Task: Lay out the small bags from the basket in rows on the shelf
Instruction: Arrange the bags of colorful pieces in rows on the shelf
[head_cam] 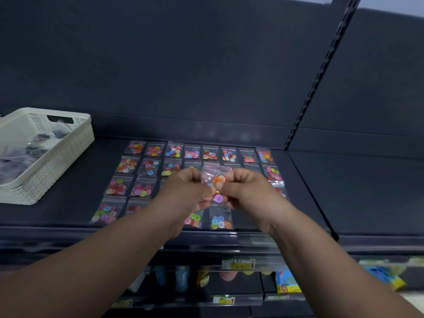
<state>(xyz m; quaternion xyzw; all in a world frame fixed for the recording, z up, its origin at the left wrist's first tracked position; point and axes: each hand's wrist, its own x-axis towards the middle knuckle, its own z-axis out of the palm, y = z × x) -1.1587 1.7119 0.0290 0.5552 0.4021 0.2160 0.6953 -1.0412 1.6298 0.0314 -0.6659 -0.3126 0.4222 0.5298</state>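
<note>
Both hands hold one small clear bag of coloured buttons point(216, 183) above the middle of the dark shelf point(68, 210). My left hand point(187, 191) pinches its left edge and my right hand point(246, 191) pinches its right edge. Under and around the hands, several bags of buttons point(173, 150) lie flat in rows on the shelf; my hands and forearms hide part of the middle rows. The white basket point(68, 143) stands at the shelf's left end with more clear bags inside.
The shelf's back panel rises behind the rows. A slotted upright post point(305, 106) marks the right end, with another dark shelf bay point(367, 191) beyond it. Lower shelves with price tags point(238, 263) and packaged goods sit below the front edge.
</note>
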